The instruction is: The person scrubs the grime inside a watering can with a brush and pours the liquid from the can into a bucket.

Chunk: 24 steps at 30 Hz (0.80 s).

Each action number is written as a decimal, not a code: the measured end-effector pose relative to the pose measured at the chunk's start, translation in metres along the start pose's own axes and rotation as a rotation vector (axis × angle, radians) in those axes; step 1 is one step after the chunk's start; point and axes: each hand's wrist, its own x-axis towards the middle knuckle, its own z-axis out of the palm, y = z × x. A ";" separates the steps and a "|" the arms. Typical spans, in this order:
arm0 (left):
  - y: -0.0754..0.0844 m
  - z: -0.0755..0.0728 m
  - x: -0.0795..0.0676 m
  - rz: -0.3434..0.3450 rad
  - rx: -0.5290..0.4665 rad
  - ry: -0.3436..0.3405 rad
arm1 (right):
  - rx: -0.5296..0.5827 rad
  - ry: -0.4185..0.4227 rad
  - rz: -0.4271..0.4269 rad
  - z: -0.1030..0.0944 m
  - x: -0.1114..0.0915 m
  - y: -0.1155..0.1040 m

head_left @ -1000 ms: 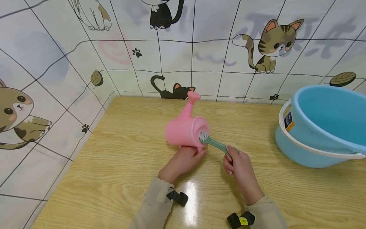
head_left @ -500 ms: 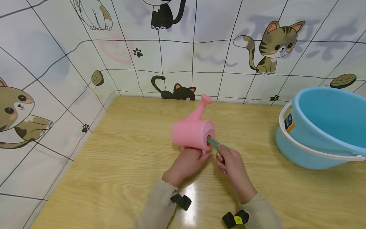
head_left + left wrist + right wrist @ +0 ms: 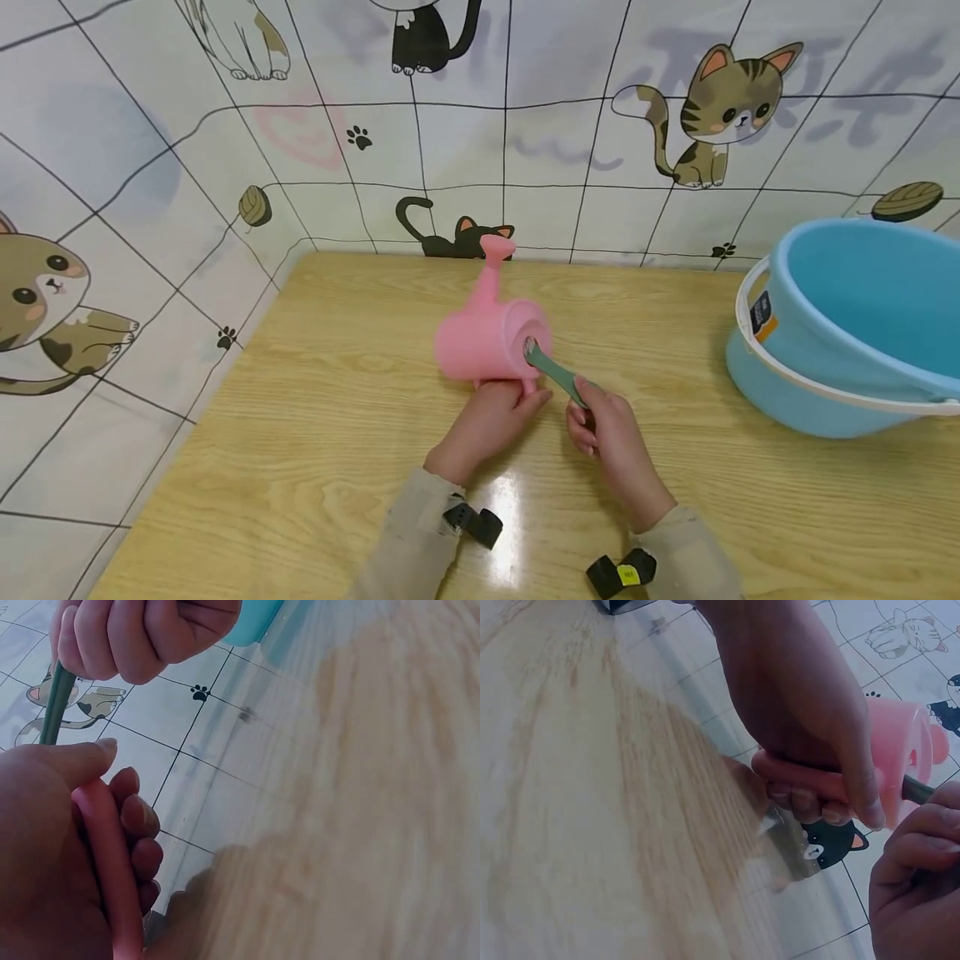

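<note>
A pink watering can [image 3: 472,346] lies sideways above the table, its spout upward and its round opening facing right. My left hand [image 3: 487,421] grips its handle from below; in the left wrist view the fingers curl round the pink handle [image 3: 112,862]. My right hand [image 3: 617,429] holds a green toothbrush [image 3: 553,369] by its handle, fingers curled round it. The brush head is at the can's opening, with a bit of white bristle showing at the edge. In the right wrist view the toothbrush neck [image 3: 916,790] reaches into the pink can.
A light blue bucket [image 3: 795,400] with a white handle stands on the right of the wooden table [image 3: 300,433]. A sheet with cat drawings [image 3: 570,150] covers the walls behind and on the left. A small black camera is strapped to each wrist.
The toothbrush head went from in front of the can's end into its opening, then came partly back out. The can moved right, then back left with my left hand still gripping it.
</note>
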 end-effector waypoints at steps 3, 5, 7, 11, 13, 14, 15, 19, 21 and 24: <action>0.000 0.000 -0.001 0.006 -0.025 0.004 | 0.030 -0.005 -0.006 0.002 -0.001 0.002; 0.000 0.000 -0.001 0.013 -0.030 0.007 | 0.051 -0.010 -0.018 0.003 -0.001 0.003; 0.000 -0.001 -0.002 0.017 -0.033 0.012 | 0.051 -0.008 -0.031 0.003 -0.001 0.004; 0.000 -0.001 -0.002 0.042 -0.021 0.031 | 0.032 0.024 -0.061 0.004 -0.002 0.005; 0.001 -0.001 -0.001 0.057 -0.024 0.041 | 0.021 0.040 -0.075 0.004 -0.002 0.005; 0.002 -0.001 -0.001 0.062 -0.025 0.047 | 0.016 0.051 -0.082 0.004 -0.002 0.004; 0.003 -0.001 -0.001 0.064 -0.030 0.051 | 0.011 0.061 -0.088 0.004 -0.003 0.004; 0.006 -0.001 -0.001 0.038 -0.040 0.055 | 0.005 0.074 -0.108 0.005 -0.003 0.003; 0.007 -0.001 -0.001 0.015 -0.055 0.045 | 0.008 0.069 -0.114 0.005 -0.003 0.002; 0.006 -0.004 -0.001 -0.018 -0.107 0.013 | 0.001 0.061 -0.118 0.004 -0.003 0.002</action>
